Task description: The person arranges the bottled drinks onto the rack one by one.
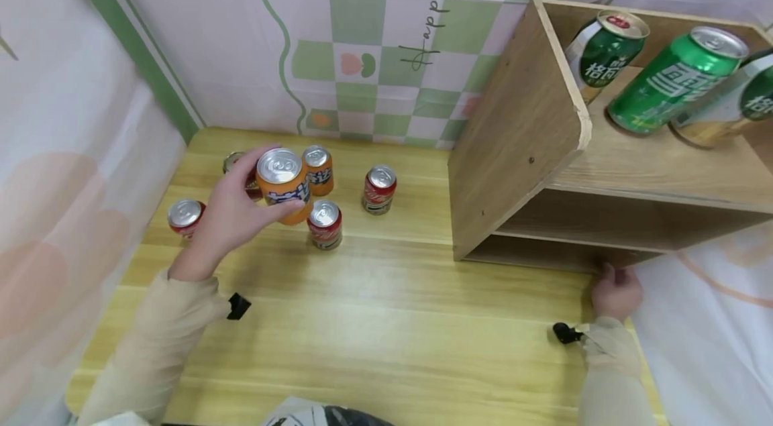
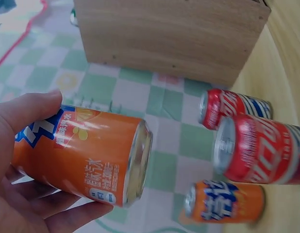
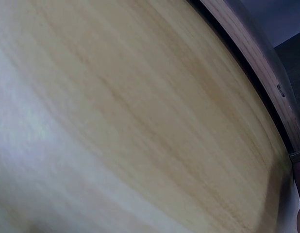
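My left hand grips an orange soda can, raised over the table with its silver top up. In the left wrist view, thumb and fingers wrap around this can. Just behind it stands a second orange soda can. Red cola cans stand close by: one to the right of the hand, one farther right, one to its left. Another can is mostly hidden behind the hand. My right hand, fingers curled, holds the lower right corner of a wooden shelf.
Green cans, one in the middle, stand on the shelf's upper level. Lower compartments open toward me. Fabric with green checks hangs behind the wooden table, and white cloth hangs at the left.
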A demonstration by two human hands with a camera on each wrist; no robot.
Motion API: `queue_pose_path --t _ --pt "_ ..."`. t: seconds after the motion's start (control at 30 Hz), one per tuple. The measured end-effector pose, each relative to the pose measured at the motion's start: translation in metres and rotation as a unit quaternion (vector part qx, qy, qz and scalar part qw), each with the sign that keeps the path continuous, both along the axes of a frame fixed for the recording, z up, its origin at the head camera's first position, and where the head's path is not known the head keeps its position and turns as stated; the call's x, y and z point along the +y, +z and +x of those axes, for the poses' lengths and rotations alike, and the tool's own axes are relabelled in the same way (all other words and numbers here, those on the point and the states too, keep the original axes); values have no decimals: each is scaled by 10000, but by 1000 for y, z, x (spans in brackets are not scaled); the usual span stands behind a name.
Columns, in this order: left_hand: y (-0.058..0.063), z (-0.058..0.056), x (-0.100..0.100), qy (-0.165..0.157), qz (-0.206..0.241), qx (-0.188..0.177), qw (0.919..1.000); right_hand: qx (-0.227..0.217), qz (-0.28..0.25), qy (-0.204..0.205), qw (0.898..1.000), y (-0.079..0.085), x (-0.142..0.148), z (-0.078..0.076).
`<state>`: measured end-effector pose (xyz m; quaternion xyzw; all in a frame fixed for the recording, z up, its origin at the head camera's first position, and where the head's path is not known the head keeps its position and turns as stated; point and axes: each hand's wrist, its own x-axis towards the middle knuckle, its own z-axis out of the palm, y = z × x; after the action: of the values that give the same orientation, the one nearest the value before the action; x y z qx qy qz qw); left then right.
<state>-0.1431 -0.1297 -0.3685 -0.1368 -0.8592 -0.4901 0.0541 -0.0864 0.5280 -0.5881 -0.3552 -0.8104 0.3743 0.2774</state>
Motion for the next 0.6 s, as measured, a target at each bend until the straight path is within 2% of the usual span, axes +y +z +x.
queue_pose_path --t 0.23,0.43,0.6 --pt "30 -9 18 -486 12 40 9988 -7 7 22 10000 1 -1 1" --pt "49 -10 33 -774 114 -165 9968 -33 -81 -20 10000 2 -2 1" --pt "62 -12 47 -991 -23 14 9951 54 -145 -1 9999 0 0 1"
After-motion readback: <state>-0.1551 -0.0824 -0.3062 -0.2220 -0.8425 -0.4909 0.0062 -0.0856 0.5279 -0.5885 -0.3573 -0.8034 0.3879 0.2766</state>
